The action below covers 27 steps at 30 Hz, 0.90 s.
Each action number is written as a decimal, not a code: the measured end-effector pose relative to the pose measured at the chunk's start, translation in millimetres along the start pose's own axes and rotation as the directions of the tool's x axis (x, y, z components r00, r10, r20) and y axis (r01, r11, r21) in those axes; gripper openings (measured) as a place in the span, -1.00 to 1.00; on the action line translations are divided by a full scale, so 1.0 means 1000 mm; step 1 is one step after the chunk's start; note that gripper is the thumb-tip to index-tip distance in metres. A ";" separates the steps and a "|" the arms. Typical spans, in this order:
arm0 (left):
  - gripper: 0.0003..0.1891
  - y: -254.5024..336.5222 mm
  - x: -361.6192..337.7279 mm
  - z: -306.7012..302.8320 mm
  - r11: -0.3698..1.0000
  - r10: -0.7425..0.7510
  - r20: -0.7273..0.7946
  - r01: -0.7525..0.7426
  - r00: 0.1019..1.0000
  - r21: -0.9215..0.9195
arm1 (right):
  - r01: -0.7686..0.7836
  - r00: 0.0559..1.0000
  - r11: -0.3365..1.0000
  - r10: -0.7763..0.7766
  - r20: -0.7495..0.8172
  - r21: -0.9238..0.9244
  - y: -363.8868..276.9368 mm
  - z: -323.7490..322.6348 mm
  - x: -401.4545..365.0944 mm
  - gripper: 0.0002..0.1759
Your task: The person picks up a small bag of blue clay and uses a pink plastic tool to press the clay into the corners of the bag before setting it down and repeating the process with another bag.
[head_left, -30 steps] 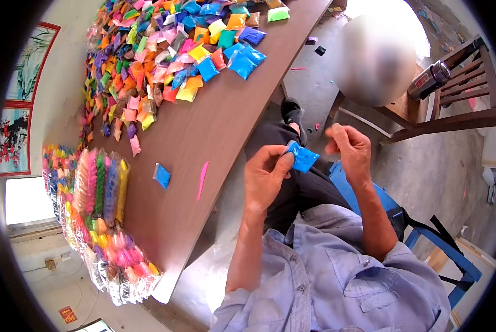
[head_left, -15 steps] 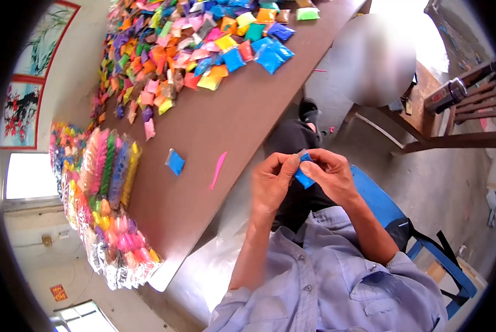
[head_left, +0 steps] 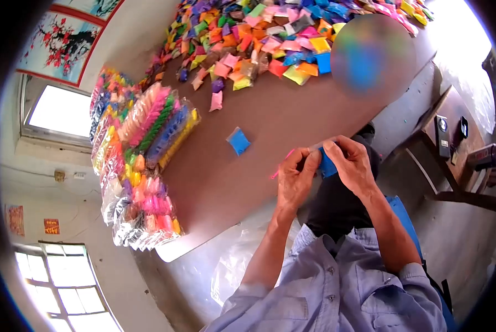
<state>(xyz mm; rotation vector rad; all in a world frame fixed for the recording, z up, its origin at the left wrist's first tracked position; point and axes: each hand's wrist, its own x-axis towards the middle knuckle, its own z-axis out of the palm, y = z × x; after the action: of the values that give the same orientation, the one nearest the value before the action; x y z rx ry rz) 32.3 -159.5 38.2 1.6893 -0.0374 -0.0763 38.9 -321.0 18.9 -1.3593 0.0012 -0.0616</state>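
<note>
A small plastic packet with blue contents (head_left: 327, 166) is up in front of my lap near the table edge. My right hand (head_left: 353, 166) is closed around it, thumb on top. My left hand (head_left: 296, 176) is pinched at the packet's clear top edge (head_left: 317, 145), a little apart from the right hand. The fingers hide part of the packet. Beyond the left hand, a thin pink strip (head_left: 274, 175) lies on the brown table (head_left: 203, 182). Another blue packet (head_left: 238, 141) lies flat farther left.
Many colourful packets (head_left: 270, 44) are heaped across the back of the table. Bagged rows of coloured pieces (head_left: 154, 130) line its left side. At the right stands a wooden stool (head_left: 441, 160) with a dark flask (head_left: 483, 156). Clear plastic sheeting (head_left: 239, 257) lies below the table edge.
My hands have drawn slightly apart, with the packet's clear edge now stretched between them. The camera has turned, so the table and its packets appear farther right.
</note>
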 end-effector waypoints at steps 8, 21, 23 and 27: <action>-0.53 -0.002 -0.003 -0.029 0.980 -0.068 -0.077 0.053 0.995 -0.190 | -0.186 0.982 0.969 0.182 0.044 0.162 0.003 0.028 0.024 -0.61; -0.61 -0.008 0.005 -0.045 0.985 -0.155 -0.094 0.147 0.983 -0.090 | -0.092 0.991 0.995 0.096 0.095 -0.039 0.015 0.042 0.035 -0.70; -0.58 -0.004 0.011 -0.042 0.991 -0.107 -0.185 0.091 0.977 -0.096 | -0.044 0.991 0.992 0.058 0.119 -0.119 0.011 0.045 0.037 -0.71; -0.59 -0.024 0.025 -0.050 0.999 -0.016 -0.206 0.010 0.978 -0.031 | 0.014 0.993 0.980 0.010 0.119 -0.199 0.012 0.051 0.048 -0.71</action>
<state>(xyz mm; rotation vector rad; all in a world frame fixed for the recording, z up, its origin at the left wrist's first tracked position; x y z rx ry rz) 60.8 -108.7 20.0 1.6596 0.1299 0.0890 89.4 -271.2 19.7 -1.5624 -0.0976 0.0189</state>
